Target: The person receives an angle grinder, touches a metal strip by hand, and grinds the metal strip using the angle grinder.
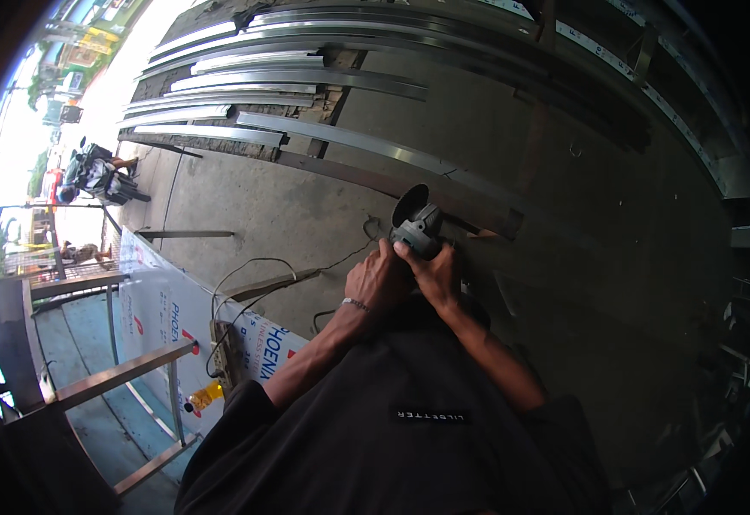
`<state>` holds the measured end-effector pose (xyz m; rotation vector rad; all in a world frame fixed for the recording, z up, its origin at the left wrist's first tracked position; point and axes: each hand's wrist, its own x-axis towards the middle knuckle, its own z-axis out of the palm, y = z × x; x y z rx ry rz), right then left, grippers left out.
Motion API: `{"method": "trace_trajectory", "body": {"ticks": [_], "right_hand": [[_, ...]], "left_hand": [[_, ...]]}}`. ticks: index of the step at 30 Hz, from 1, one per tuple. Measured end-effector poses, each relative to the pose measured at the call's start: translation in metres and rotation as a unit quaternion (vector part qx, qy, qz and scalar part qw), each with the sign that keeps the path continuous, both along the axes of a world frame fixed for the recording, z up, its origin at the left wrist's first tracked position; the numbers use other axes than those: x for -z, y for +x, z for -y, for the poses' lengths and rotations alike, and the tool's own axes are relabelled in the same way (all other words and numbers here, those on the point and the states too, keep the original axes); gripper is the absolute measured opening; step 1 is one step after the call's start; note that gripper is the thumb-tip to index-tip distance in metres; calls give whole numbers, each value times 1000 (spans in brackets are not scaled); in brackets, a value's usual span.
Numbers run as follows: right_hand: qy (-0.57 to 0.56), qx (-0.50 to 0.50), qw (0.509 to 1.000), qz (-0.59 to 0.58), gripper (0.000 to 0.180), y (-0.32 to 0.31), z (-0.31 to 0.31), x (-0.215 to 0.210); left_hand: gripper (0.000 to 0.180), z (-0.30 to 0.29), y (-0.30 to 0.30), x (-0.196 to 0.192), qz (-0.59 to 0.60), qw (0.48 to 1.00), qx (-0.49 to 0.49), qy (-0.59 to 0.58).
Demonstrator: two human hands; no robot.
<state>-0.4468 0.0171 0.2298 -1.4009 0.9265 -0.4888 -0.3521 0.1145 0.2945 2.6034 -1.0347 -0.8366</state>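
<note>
Close in front of my body, I hold a grey angle grinder with a dark round disc at its far end. My right hand is wrapped round the grinder's body, its thumb laid along the near side. My left hand is closed against the grinder's left side, and its fingertips are partly hidden. The disc stands tilted and appears apart from the long metal bar beyond it. Both hands cover the rear of the tool.
Several metal profiles lie across a rough wooden support ahead. A sheet with printed film, a metal frame, a looped cable and a yellow bottle are at my left. A motorcycle stands far left on concrete.
</note>
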Motion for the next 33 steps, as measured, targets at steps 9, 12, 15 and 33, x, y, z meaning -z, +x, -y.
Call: {"method": "trace_trajectory", "body": {"ticks": [9,12,15,33], "right_hand": [[13,-8,1000,-12,65,2,-1,4],[42,-15,999,-2,63,4,3,-2],[58,-13,998,-3,67,2,0,4],[88,23,994,58,50,-2,-3,-8]], "left_hand": [[48,0,4,1,4,1000,17,-11],[48,-4,5,3,6,1000,21,-14],[51,-9,6,18,12,999,18,-37],[53,-6,11,8,-17,993,46,-111]]}}
